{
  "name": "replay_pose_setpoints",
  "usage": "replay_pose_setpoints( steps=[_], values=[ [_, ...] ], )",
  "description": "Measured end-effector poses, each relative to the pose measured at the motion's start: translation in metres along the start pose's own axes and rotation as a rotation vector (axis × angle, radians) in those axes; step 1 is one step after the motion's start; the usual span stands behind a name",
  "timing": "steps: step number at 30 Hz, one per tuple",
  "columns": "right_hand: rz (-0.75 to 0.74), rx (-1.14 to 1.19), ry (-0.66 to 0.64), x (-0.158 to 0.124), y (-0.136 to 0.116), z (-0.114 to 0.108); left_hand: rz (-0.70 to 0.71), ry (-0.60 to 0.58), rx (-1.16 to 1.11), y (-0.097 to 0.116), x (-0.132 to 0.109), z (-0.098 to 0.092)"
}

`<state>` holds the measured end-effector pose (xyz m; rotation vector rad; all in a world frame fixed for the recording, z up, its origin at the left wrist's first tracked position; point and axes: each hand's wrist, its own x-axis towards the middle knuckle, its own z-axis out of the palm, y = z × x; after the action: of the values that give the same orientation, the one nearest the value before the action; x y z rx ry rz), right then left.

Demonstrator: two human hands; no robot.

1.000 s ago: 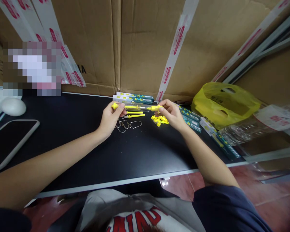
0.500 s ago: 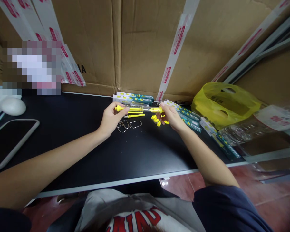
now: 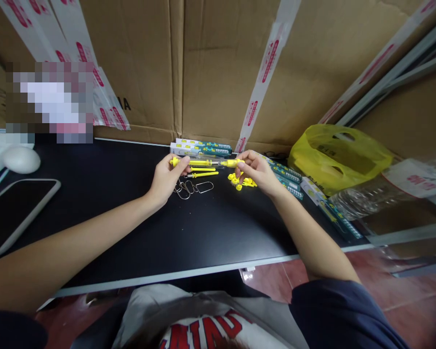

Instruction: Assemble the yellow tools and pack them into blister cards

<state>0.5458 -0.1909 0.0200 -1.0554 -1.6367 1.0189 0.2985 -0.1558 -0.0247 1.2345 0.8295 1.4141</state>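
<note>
A clear tube with yellow parts inside (image 3: 203, 163) lies level between my two hands, above the black table. My left hand (image 3: 167, 180) is closed on its left end, near a yellow cap. At the other end, my right hand (image 3: 257, 172) pinches the yellow tip. Below the tube lie thin yellow rods (image 3: 205, 174) and several metal wire hooks (image 3: 193, 188). Small yellow parts (image 3: 239, 181) are heaped beside my right hand. Printed boxes (image 3: 203, 147) are stacked behind the tube.
More printed boxes (image 3: 290, 186) lie to the right, with a yellow plastic bag (image 3: 339, 155) and a clear plastic bottle (image 3: 359, 201) beyond. A phone (image 3: 16, 213) and a white rounded object (image 3: 22, 160) are at the left. Cardboard (image 3: 218, 72) stands behind the table.
My right hand has shifted its fingers on the tube's right end, with the thumb now in front. The tube has moved slightly left.
</note>
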Motion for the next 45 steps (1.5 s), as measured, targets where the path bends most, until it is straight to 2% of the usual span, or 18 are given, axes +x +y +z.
replay_pose_setpoints(
  steps=[5,10,23,45],
  values=[
    [-0.109,-0.075,0.08,0.0003,0.001,-0.003,0.026,-0.02,0.001,0.0006,-0.0009,-0.0001],
    [-0.143,-0.132,0.145,-0.0009,0.0006,-0.0022,0.067,-0.037,0.006,-0.0014,-0.0006,-0.0007],
    [-0.162,-0.076,0.158,-0.0019,0.0006,0.0021,0.173,-0.1,0.031,-0.0069,-0.0011,-0.002],
    [-0.211,-0.2,0.176,-0.004,-0.0004,0.0009,0.165,-0.105,0.067,-0.0043,-0.0033,-0.001]
  ],
)
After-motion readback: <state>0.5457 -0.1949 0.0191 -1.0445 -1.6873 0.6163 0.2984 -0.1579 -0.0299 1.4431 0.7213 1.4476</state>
